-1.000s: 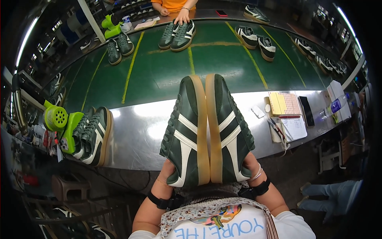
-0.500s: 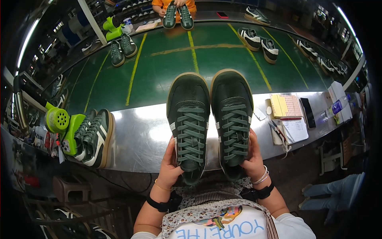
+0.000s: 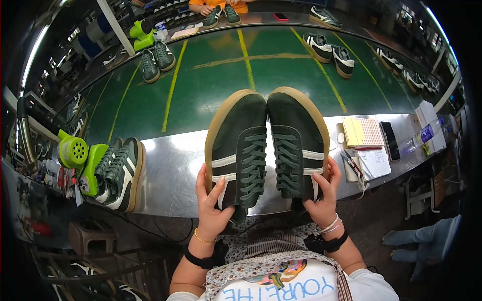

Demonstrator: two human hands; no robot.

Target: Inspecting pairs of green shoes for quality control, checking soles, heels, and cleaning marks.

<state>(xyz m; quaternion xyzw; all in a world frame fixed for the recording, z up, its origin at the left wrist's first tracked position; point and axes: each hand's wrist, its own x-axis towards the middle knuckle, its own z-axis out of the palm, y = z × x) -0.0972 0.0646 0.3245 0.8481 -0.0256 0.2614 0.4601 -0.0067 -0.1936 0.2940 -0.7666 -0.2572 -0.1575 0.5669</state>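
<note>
Two dark green sneakers with white stripes and tan gum soles are held up side by side, toes pointing away from me. My left hand grips the left sneaker near its heel, thumb on the striped side. My right hand holds the right sneaker likewise by the heel part. Both are rolled inward, so their outer sides with the stripes and sole edges face up. The laces are in and the toes nearly touch.
A metal table edge borders a green conveyor belt carrying more sneakers. At left, another pair stands beside a lime-green blower. Notebooks, a phone and a bottle lie right. Across, a co-worker's hands touch shoes.
My hands have rolled both sneakers inward, from tops facing up to striped outer sides showing. The co-worker's pair has been lowered to the far table. Shoes on the belt have shifted slightly right.
</note>
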